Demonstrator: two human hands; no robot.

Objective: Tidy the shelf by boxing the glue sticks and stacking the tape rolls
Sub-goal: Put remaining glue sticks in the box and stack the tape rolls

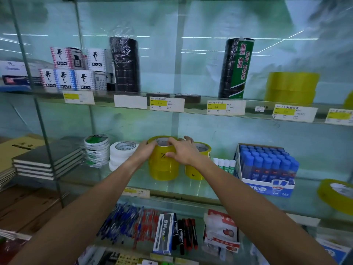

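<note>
Both hands (164, 150) clasp the top yellow tape roll (162, 150) (stacked) on a glass shelf (191, 186).

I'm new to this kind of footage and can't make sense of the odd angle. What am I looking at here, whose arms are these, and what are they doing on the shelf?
There is only one picture, taken by a wide-angle camera worn on a person's head, looking forward and down. That is why two bare arms reach in from the bottom: they are the wearer's own.

The scene is a set of glass shelves with stationery. On the middle shelf, the left hand and right hand both grip the top roll of a stack of yellow tape rolls. A shorter yellow tape stack stands just to its right, partly behind the right hand. Left of them are white tape rolls. To the right stand a few loose white glue sticks beside an open box of blue-capped glue sticks.

Pens and markers lie on the shelf below.
</note>
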